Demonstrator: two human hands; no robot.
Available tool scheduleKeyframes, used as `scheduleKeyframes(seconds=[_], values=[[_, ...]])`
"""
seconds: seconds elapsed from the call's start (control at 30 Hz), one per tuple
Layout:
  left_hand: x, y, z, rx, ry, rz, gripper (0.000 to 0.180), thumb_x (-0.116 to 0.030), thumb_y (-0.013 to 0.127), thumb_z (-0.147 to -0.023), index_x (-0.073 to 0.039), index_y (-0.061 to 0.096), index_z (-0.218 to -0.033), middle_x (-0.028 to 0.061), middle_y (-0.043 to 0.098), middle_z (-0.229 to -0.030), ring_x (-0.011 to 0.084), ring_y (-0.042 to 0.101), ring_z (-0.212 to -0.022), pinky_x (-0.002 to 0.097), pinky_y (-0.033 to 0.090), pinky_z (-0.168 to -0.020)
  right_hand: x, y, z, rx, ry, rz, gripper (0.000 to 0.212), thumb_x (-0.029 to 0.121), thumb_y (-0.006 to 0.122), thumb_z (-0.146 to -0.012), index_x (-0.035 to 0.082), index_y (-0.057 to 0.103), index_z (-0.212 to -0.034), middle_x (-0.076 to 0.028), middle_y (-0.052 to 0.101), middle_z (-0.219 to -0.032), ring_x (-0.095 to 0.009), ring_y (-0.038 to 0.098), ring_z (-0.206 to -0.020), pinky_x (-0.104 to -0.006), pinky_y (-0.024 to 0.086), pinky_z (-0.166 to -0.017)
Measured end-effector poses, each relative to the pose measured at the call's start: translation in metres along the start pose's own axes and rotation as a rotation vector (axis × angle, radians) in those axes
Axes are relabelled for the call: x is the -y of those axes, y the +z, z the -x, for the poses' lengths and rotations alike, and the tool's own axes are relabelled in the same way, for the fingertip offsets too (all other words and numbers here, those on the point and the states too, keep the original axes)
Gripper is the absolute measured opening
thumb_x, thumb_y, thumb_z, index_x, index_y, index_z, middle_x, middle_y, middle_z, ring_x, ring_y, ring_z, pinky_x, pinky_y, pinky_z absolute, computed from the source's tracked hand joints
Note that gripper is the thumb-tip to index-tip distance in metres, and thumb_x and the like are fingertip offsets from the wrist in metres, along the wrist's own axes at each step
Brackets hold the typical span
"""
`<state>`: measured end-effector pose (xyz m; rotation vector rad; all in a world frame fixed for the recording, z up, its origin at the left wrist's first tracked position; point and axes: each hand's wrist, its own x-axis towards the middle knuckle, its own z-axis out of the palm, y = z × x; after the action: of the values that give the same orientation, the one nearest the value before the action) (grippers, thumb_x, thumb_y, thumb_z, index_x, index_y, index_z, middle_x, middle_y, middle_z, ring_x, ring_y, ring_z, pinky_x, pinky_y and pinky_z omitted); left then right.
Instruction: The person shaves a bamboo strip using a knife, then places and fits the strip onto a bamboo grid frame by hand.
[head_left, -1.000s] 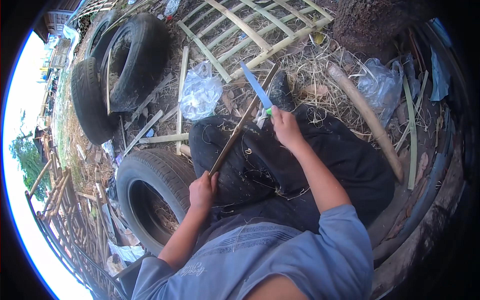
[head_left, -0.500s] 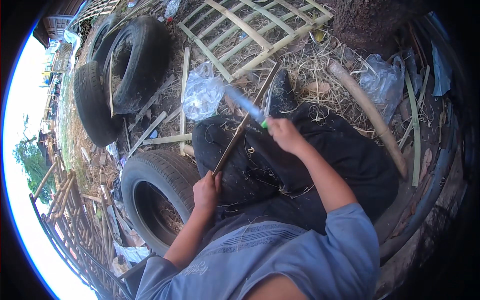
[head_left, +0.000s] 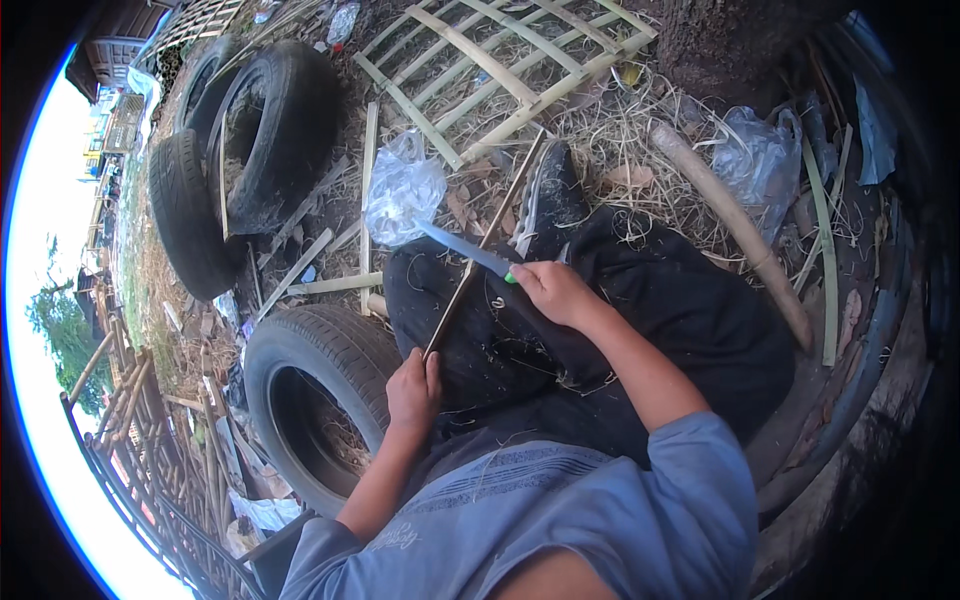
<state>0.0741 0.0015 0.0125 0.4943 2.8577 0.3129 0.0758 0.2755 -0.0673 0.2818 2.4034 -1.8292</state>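
My left hand [head_left: 412, 392] is closed around the near end of a long thin bamboo strip [head_left: 461, 290]. The strip slants away over my dark trousers, its far end by my shoe [head_left: 548, 195]. In my right hand [head_left: 553, 290] is a knife [head_left: 470, 251] with a green handle, mostly covered by my fingers. Its blade points to the left and lies across the strip, about midway along; whether the edge touches the strip I cannot tell.
A tyre [head_left: 335, 345] lies by my left knee, and more tyres [head_left: 285, 130] stand farther left. Ahead is a bamboo lattice [head_left: 480, 75]. A clear plastic bag [head_left: 400, 190] lies before my knee. To the right are a thick bamboo pole [head_left: 735, 220] and a tree trunk [head_left: 735, 50].
My right hand has drawn the knife nearer to me and a little left along the strip. The strip has turned to show a narrower side. My left hand keeps its hold.
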Motion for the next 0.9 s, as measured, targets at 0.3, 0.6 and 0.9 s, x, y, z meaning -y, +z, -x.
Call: scheduleKeyframes(seconds=[0.3,0.6,0.9], values=[[-0.003,-0.011,0.004,0.171,-0.075,0.095,0.034,-0.035,0.051,-0.096,-0.003,0.045,-0.088,0.0240,0.060,-0.075,0.0454,0.060,-0.074,0.0514,0.046,-0.064,-0.030,-0.046,-0.040,-0.261,0.152,-0.086,0.054,0.042,0.044,-0.099,-0.004,0.061,-0.075,-0.022,0.056,-0.060,-0.040,0.060,-0.062,-0.0438,0.045,-0.058],[0.007,0.010,0.000,0.125,0.008,0.023,0.036,-0.037,0.054,-0.094,-0.003,0.043,-0.093,0.0239,0.061,-0.077,0.0459,0.060,-0.072,0.0525,0.046,-0.061,-0.028,-0.061,-0.047,-0.328,0.139,0.036,0.054,0.042,0.041,-0.100,-0.002,0.062,-0.078,-0.021,0.059,-0.063,-0.042,0.061,-0.067,-0.0467,0.047,-0.062],[0.009,0.016,-0.001,0.125,-0.027,0.011,0.037,-0.037,0.055,-0.094,-0.003,0.042,-0.094,0.0245,0.060,-0.084,0.0466,0.060,-0.074,0.0531,0.047,-0.061,-0.011,0.017,0.007,-0.184,0.093,0.034,0.045,0.036,0.043,-0.099,-0.001,0.067,-0.089,-0.028,0.063,-0.079,-0.046,0.061,-0.082,-0.0516,0.050,-0.071]])
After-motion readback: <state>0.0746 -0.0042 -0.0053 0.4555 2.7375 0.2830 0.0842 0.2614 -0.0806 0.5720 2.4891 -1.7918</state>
